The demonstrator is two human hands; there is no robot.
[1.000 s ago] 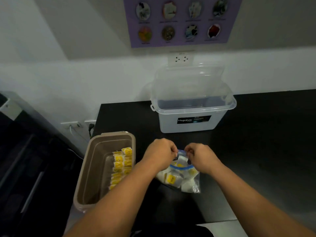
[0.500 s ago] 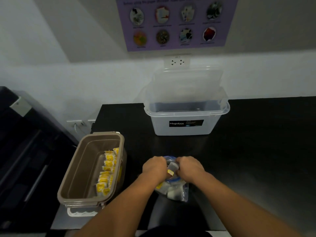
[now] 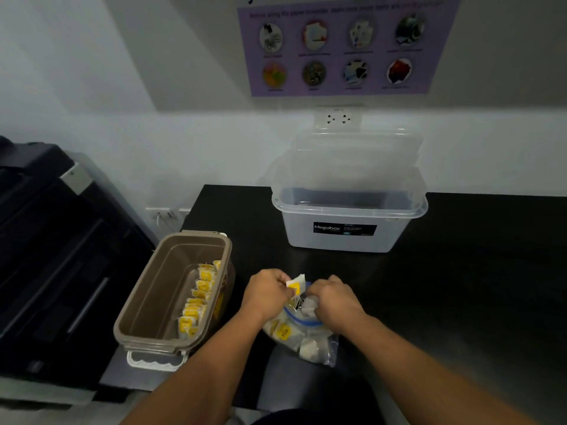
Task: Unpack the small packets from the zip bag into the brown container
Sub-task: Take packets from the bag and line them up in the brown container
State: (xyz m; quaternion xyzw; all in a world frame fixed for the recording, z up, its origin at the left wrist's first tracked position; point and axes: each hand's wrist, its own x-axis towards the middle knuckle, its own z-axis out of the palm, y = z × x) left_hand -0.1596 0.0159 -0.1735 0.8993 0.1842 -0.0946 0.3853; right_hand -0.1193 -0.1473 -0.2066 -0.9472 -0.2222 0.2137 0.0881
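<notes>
A clear zip bag [image 3: 310, 342] with a blue zip edge lies on the black counter, still holding several white and yellow packets. My left hand [image 3: 268, 291] pinches one small packet [image 3: 296, 283] just above the bag's mouth. My right hand [image 3: 333, 302] grips the bag's open top edge on the right side. The brown container [image 3: 147, 305] stands open to the left, with a row of several yellow packets [image 3: 196, 302] along its right inner wall.
A clear lidded storage box [image 3: 346, 216] labelled Megabox stands at the back of the black counter [image 3: 460, 271]. A dark printer-like machine [image 3: 52, 256] sits left of the counter. The container's white latch [image 3: 156, 360] overhangs the counter's near left edge.
My left hand has drawn a packet up out of the bag's mouth. The right hand stays on the bag's edge. The camera has tilted, so everything sits lower in view.
</notes>
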